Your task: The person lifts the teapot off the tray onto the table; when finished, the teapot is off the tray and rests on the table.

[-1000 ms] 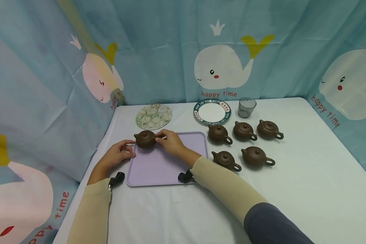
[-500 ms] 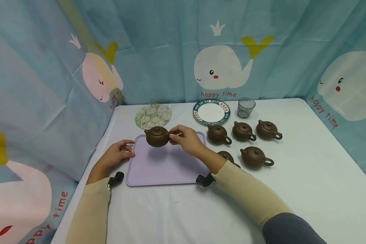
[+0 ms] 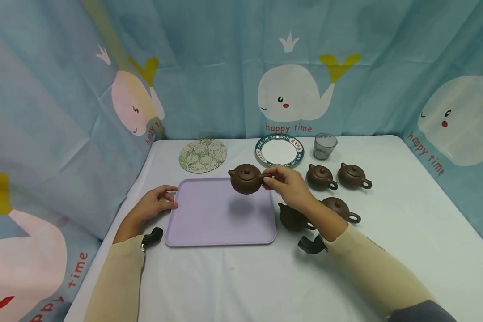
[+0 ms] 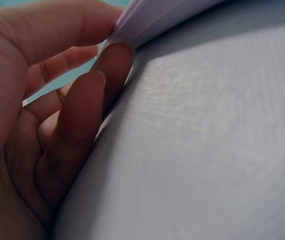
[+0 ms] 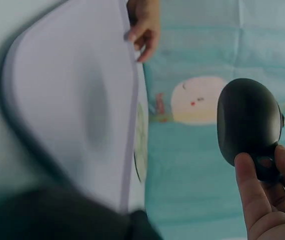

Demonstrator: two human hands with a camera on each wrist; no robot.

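Observation:
My right hand (image 3: pixel 291 185) pinches the loop handle of a small dark brown lidded teapot (image 3: pixel 245 179). The teapot is held in the air above the right part of a lilac tray (image 3: pixel 209 223), its spout to the left and its shadow on the tray. In the right wrist view the teapot's underside (image 5: pixel 247 125) shows, fingers and thumb at the handle. My left hand (image 3: pixel 154 203) holds the tray's left edge; in the left wrist view the thumb touches the rim (image 4: pixel 127 30) and the other fingers curl beside it.
Several similar teapots stand right of the tray, among them one at the back (image 3: pixel 321 177) and one in front (image 3: pixel 293 218); my right hand and arm partly cover the group. Behind lie a patterned round mat (image 3: pixel 203 155), a green-rimmed plate (image 3: pixel 259 154) and a clear glass (image 3: pixel 324 146).
My right hand has lifted the teapot off the tray's back left corner and carried it rightward. My left hand has stayed at the tray's edge.

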